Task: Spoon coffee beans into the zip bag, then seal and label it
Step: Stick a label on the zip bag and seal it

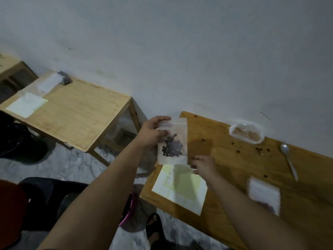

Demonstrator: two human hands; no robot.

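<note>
My left hand grips the top of a small clear zip bag and holds it upright in the air over the left end of the wooden table. A cluster of dark coffee beans sits in the bag's lower half. Just right of and below the bag, my right hand hovers over the top edge of a pale yellow-white label sheet, its fingers curled and pinching a small white piece that looks like a label. A metal spoon lies on the table to the right.
A clear open bag stands by the wall, with loose beans scattered near it. A blurred stack of empty zip bags lies at the right. A second wooden table on the left carries another sheet and bags.
</note>
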